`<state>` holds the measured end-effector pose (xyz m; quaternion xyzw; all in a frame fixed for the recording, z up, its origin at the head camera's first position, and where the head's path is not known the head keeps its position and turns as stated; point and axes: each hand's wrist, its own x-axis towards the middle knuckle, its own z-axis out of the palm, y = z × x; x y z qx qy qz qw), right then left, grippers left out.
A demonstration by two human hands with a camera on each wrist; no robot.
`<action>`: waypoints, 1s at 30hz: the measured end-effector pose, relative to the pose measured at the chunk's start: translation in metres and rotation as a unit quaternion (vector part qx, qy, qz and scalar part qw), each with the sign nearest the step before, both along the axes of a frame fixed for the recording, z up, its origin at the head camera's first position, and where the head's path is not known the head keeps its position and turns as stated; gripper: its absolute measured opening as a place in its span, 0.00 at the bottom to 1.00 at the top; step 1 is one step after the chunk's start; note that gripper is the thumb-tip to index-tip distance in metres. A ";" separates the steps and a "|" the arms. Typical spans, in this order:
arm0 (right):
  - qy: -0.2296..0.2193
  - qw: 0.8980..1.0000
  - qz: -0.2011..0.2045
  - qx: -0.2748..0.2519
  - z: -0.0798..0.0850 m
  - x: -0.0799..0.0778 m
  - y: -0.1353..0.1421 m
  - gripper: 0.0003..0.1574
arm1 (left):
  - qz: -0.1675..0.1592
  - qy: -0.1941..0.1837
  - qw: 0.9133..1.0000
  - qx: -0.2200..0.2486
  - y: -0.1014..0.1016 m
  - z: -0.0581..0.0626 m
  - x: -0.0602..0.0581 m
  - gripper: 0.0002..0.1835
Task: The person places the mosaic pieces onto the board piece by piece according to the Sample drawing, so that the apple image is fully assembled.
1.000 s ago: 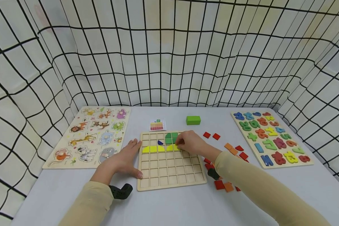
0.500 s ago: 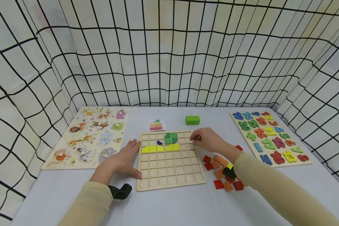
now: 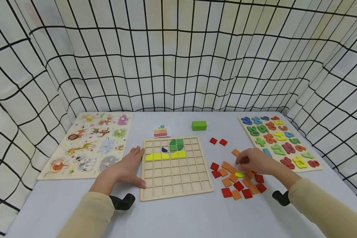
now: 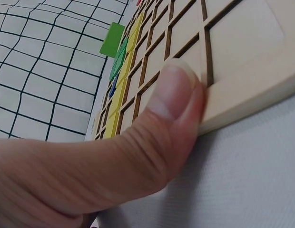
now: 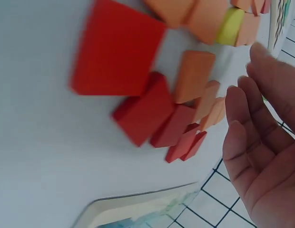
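In the head view, my left hand (image 3: 123, 172) lies along the left edge of a wooden grid board (image 3: 178, 188), fingers extended. Its thumb (image 4: 173, 90) presses the board's rim in the left wrist view. Yellow tiles (image 3: 153, 156) make a broken row across the grid, with a dark blue piece (image 3: 164, 149) and several green tiles (image 3: 176, 144) above. To the right, my right hand (image 3: 254, 161) hovers over loose tiles with fingers loosely bent and nothing visible between them. Close under its fingertips is a yellow tile (image 3: 239, 174) among orange tiles (image 3: 227, 182) and red tiles (image 5: 119, 52).
A small pattern card (image 3: 161, 131) and a green block (image 3: 199, 125) sit behind the board. An animal puzzle (image 3: 89, 138) lies at left, a number puzzle (image 3: 282, 142) at right. Two red tiles (image 3: 218, 141) lie apart from the pile. Black netting (image 3: 178, 66) hangs around the table.
My right hand has left the yellow row on the board and travelled right and toward me to the loose tiles. My left hand keeps its place on the board's edge.
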<state>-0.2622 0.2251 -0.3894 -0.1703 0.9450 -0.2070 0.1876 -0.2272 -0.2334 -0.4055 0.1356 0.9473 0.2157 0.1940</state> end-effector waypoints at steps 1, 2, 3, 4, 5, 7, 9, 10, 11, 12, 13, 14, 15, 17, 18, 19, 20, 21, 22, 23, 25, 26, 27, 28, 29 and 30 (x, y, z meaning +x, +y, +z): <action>-0.007 1.000 0.005 -0.004 -0.001 0.003 0.002 0.08 | -0.001 0.001 1.000 -0.001 0.000 0.000 0.000 0.70; -0.011 1.000 0.012 -0.009 -0.002 0.006 0.004 0.09 | -0.001 0.002 1.000 0.000 -0.001 0.000 0.000 0.70; -0.011 1.000 0.018 -0.012 -0.003 0.009 0.005 0.10 | 0.000 0.002 1.000 0.001 -0.001 0.001 0.001 0.70; -0.010 1.000 0.022 -0.016 -0.004 0.011 0.005 0.11 | 0.001 0.002 1.000 0.002 -0.001 0.001 0.001 0.70; -0.007 0.999 0.026 -0.018 -0.005 0.013 0.005 0.12 | 0.001 0.002 1.000 0.004 -0.001 0.001 0.001 0.70; 0.000 0.999 0.028 -0.021 -0.006 0.017 0.004 0.13 | 0.001 0.001 1.000 0.006 -0.001 0.002 0.002 0.70; 0.007 1.000 0.024 -0.019 -0.008 0.019 0.002 0.12 | 0.002 0.000 1.000 0.008 -0.001 0.003 0.003 0.70; 0.008 1.000 0.021 -0.019 -0.008 0.020 0.001 0.12 | 0.003 -0.001 1.000 0.010 -0.001 0.003 0.003 0.70; 0.010 1.000 0.019 -0.019 -0.008 0.021 0.001 0.11 | 0.003 -0.001 1.000 0.010 0.000 0.003 0.003 0.71; 0.012 1.000 0.018 -0.020 -0.009 0.021 0.000 0.11 | 0.003 0.000 1.000 0.010 0.000 0.003 0.003 0.71; 0.012 1.000 0.017 -0.023 -0.009 0.021 0.000 0.10 | 0.003 0.001 1.000 0.010 0.000 0.004 0.003 0.71; 0.013 0.999 0.019 -0.024 -0.010 0.021 0.001 0.10 | 0.004 0.000 1.000 0.010 0.001 0.004 0.003 0.71; 0.014 0.999 0.020 -0.027 -0.010 0.021 0.001 0.10 | 0.004 0.001 1.000 0.010 0.001 0.004 0.003 0.71; 0.011 0.999 0.023 -0.033 -0.010 0.021 0.002 0.11 | 0.004 0.002 1.000 0.010 0.001 0.004 0.003 0.71; 0.007 0.999 0.023 -0.038 -0.010 0.020 0.002 0.11 | 0.004 0.003 1.000 0.009 0.001 0.004 0.003 0.71; 0.004 0.999 0.022 -0.042 -0.009 0.020 0.003 0.10 | 0.004 0.003 1.000 0.008 0.001 0.004 0.003 0.71; 0.000 0.999 0.022 -0.046 -0.007 0.019 0.003 0.10 | 0.003 0.004 1.000 0.007 0.001 0.004 0.003 0.71; -0.003 0.998 0.021 -0.051 -0.006 0.018 0.003 0.08 | 0.002 0.004 1.000 0.006 0.001 0.004 0.003 0.71; -0.003 0.998 0.024 -0.057 -0.004 0.016 0.003 0.07 | 0.002 0.005 1.000 0.005 0.001 0.003 0.002 0.71; -0.002 0.998 0.027 -0.062 -0.001 0.015 0.002 0.05 | 0.002 0.005 1.000 0.004 0.000 0.003 0.002 0.71; 0.001 0.997 0.031 -0.075 0.002 0.010 -0.001 0.04 | 0.002 0.004 1.000 0.003 0.000 0.003 0.002 0.71; 0.002 0.996 0.033 -0.083 0.004 0.007 -0.004 0.05 | 0.003 0.004 1.000 0.004 0.000 0.002 0.002 0.71; 0.003 0.995 0.033 -0.091 0.005 0.005 -0.007 0.06 | 0.004 0.003 1.000 0.005 0.000 0.002 0.002 0.71; 0.001 0.995 0.033 -0.099 0.006 0.002 -0.011 0.08 | 0.005 0.001 1.000 0.007 0.000 0.003 0.002 0.70; -0.001 0.994 0.028 -0.105 0.006 0.000 -0.016 0.09 | 0.005 0.001 1.000 0.008 0.001 0.003 0.003 0.70; -0.004 0.994 0.021 -0.112 0.006 -0.003 -0.021 0.10 | 0.005 0.001 1.000 0.009 0.001 0.003 0.003 0.70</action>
